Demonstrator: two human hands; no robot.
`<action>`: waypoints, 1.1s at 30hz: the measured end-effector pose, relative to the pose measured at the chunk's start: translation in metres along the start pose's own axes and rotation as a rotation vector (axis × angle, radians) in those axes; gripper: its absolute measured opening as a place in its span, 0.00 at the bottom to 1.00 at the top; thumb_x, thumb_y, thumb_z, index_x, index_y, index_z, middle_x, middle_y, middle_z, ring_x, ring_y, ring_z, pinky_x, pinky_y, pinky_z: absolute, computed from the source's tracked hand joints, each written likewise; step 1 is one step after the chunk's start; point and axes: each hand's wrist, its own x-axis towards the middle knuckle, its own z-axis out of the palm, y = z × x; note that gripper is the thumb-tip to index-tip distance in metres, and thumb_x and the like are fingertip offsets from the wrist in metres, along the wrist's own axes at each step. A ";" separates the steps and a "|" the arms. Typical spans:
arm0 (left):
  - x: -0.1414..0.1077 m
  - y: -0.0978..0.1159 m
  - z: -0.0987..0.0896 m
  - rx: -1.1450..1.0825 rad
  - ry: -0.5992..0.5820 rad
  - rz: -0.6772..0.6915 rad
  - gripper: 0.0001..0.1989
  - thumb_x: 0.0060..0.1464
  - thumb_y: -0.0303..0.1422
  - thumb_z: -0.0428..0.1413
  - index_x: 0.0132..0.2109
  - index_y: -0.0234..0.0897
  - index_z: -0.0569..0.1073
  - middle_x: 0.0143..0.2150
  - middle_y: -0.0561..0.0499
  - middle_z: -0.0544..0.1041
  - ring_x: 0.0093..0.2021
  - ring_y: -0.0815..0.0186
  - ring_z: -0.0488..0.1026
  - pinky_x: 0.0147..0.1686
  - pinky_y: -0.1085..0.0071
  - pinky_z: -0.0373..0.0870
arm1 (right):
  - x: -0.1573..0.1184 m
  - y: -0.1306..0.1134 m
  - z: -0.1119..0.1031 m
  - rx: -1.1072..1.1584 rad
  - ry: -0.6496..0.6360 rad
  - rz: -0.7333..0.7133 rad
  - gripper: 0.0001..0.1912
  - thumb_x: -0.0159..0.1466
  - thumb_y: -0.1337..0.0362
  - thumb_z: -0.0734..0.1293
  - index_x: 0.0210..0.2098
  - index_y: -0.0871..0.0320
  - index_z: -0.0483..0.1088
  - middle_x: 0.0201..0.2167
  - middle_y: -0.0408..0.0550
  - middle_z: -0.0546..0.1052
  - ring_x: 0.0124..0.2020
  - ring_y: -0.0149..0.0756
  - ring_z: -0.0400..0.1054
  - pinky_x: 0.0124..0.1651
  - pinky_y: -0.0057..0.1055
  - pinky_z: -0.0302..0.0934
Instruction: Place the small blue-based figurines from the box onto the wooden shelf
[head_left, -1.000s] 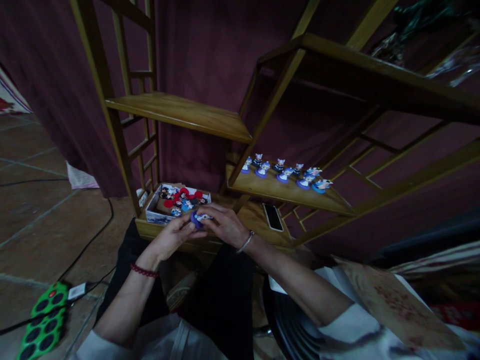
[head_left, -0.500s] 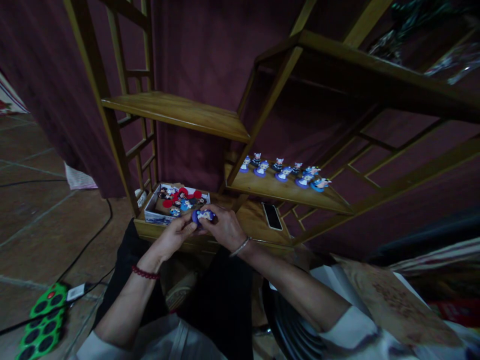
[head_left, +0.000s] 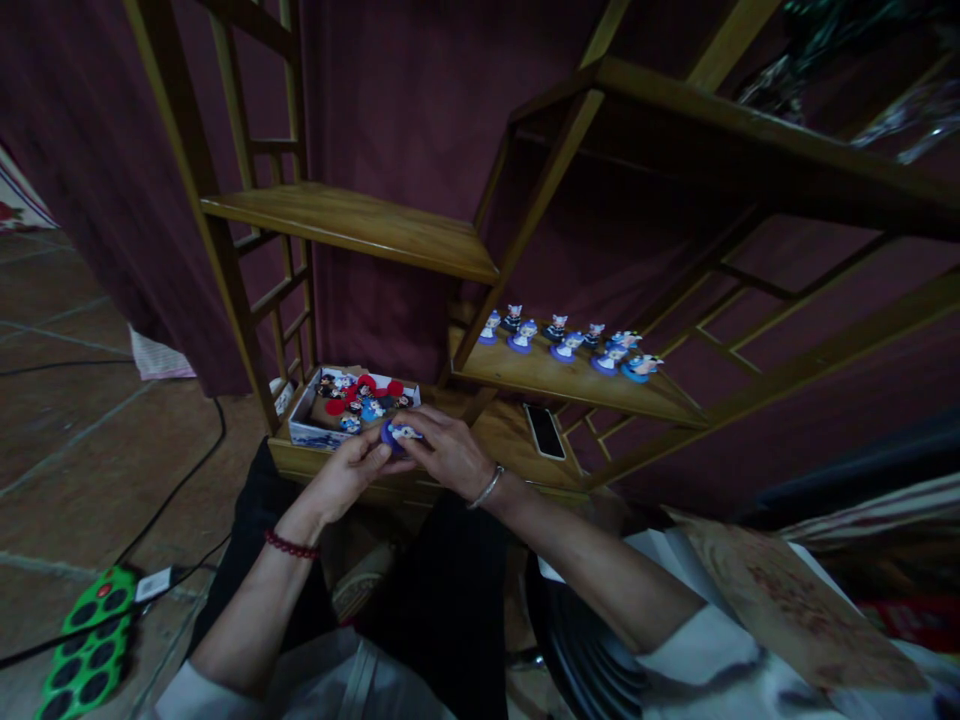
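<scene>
Between both hands is a small figurine (head_left: 405,433) in white and purple-blue, lying tilted with its round purple base toward the left. My left hand (head_left: 357,468) is closed on the base, thumb at its edge. Fingers of my right hand (head_left: 448,452) wrap over the figurine's upper part and hide some of it. Just behind my left hand stands an open box (head_left: 316,434) holding several figurines and red round pieces (head_left: 334,407). On the shelf to the right, several similar figurines (head_left: 568,347) stand upright in two rows.
A phone (head_left: 544,432) lies on the lower wooden board (head_left: 504,446). A bare upper shelf (head_left: 352,222) hangs over the box. A green power strip (head_left: 88,640) with cables is on the floor at left. A dark ribbed stool (head_left: 581,650) and a cardboard sheet (head_left: 787,600) are at right.
My right hand has shifted slightly left and covers more of the figurine. The figurine has turned a little in my hands. The box and the shelf figurines stay put.
</scene>
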 end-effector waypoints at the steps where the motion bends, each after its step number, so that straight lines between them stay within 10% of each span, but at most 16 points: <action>1: 0.000 -0.001 0.000 -0.013 -0.001 0.002 0.15 0.50 0.29 0.55 0.46 0.36 0.71 0.49 0.45 0.70 0.50 0.57 0.65 0.50 0.56 0.62 | 0.000 0.001 -0.002 -0.005 -0.015 -0.021 0.11 0.61 0.67 0.58 0.43 0.57 0.66 0.39 0.48 0.71 0.42 0.31 0.65 0.46 0.28 0.60; 33: 0.014 -0.006 0.038 -0.175 0.100 -0.019 0.14 0.47 0.28 0.57 0.43 0.34 0.73 0.50 0.46 0.71 0.52 0.58 0.64 0.52 0.60 0.61 | -0.007 -0.003 -0.058 0.011 -0.053 0.139 0.13 0.57 0.69 0.63 0.43 0.58 0.66 0.37 0.47 0.71 0.35 0.30 0.66 0.38 0.28 0.60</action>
